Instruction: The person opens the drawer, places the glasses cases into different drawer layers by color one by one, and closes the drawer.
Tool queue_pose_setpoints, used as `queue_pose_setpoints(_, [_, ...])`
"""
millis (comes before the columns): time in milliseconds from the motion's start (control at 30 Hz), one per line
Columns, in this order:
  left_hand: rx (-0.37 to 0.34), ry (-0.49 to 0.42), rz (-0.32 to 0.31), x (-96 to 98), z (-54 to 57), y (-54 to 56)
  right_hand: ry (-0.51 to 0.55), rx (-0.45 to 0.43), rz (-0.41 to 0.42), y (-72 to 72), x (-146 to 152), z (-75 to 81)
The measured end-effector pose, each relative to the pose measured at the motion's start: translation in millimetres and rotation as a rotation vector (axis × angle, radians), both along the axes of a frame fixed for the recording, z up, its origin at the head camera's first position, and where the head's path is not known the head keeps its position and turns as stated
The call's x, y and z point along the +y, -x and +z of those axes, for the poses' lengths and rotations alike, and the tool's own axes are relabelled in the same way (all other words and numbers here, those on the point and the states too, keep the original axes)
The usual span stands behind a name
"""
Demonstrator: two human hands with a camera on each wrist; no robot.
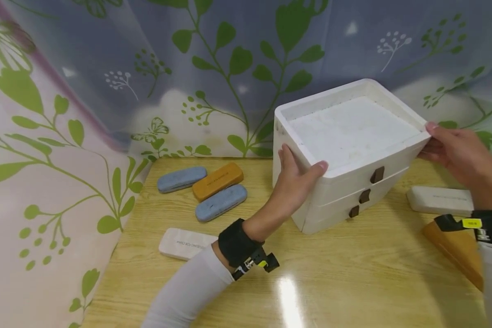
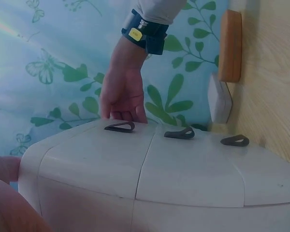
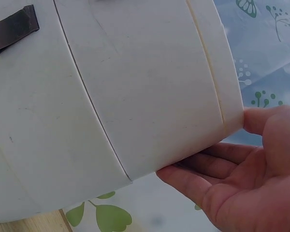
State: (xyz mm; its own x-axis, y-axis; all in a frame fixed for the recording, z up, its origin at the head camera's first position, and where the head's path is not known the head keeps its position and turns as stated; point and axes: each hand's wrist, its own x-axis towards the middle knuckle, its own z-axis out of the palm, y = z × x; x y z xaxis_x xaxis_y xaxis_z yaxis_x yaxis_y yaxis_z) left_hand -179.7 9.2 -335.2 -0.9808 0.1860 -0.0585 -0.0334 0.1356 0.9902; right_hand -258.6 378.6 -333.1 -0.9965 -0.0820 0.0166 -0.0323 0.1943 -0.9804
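A white storage box with three stacked drawers [image 1: 352,125] and a recessed top stands before me, brown pull tabs [image 1: 365,196] on its front. My left hand [image 1: 293,180] grips its left side, thumb on the top rim's front corner and fingers along the side wall. At the opposite side my right hand [image 1: 461,152] holds it with the thumb on the rim and the fingers against the side, as the right wrist view also shows [image 3: 241,179]. All the drawers look closed. Whether the box's base touches the table everywhere cannot be told.
Left of the box lie two blue glasses cases [image 1: 221,202], an orange case [image 1: 218,181] and a white case [image 1: 184,243] on the wooden table [image 1: 332,282]. Another white case [image 1: 438,200] and an orange one [image 1: 455,255] lie near my right wrist. Leaf-patterned curtain [image 1: 229,91] hangs behind.
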Motion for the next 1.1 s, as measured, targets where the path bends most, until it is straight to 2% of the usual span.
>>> queue_pose_setpoints(100, [-0.003,0.000,0.002,-1.8,-0.1,0.3,-0.022,-0.010,-0.001,-0.7,-2,-0.6])
queue_pose_setpoints(233, [-0.002,-0.011,0.000,-4.8,-1.1,2.5,-0.153,-0.005,-0.021,-1.0,-6,1.4])
queue_pose_setpoints(333, [-0.001,-0.014,0.005,-6.3,-1.8,5.2,-0.193,0.000,-0.029,-1.3,-8,3.4])
queue_pose_setpoints(700, [0.020,-0.028,0.008,-16.5,-1.9,15.8,-0.199,-0.004,-0.002,-2.1,-14,6.6])
queue_pose_setpoints(800, [0.020,-0.043,-0.004,-20.0,-2.2,17.9,-0.213,-0.007,-0.007,-3.8,-15,7.4])
queue_pose_setpoints(1033, [0.033,-0.097,-0.047,-25.9,-3.0,20.6,-0.163,-0.025,0.003,-5.9,-17,7.6])
queue_pose_setpoints(1100, [0.031,-0.111,-0.058,-27.2,-3.2,21.2,-0.192,-0.020,-0.001,-6.7,-17,7.1])
